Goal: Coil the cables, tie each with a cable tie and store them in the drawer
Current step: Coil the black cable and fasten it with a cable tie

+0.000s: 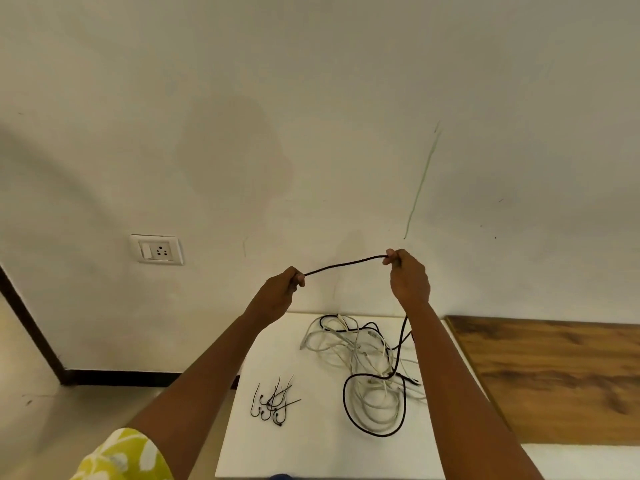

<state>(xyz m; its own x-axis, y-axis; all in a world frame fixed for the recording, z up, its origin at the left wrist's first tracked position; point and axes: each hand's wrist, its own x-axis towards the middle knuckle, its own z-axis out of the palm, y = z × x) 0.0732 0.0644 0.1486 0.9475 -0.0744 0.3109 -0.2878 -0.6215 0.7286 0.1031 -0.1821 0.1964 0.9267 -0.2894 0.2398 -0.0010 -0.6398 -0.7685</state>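
A black cable (346,264) stretches in the air between my two hands, raised in front of the wall. My left hand (282,289) grips one end of that stretch in its curled fingers. My right hand (407,275) pinches the cable further along, and the rest hangs down behind my right forearm to the white tabletop (311,445). There it loops around a tangle of white cables (363,351). Several black cable ties (273,401) lie loose on the tabletop's left part.
A wooden surface (554,375) adjoins the white tabletop on the right. A wall socket with a switch (157,250) sits on the wall at the left. The floor and a dark skirting (114,377) lie to the left of the table.
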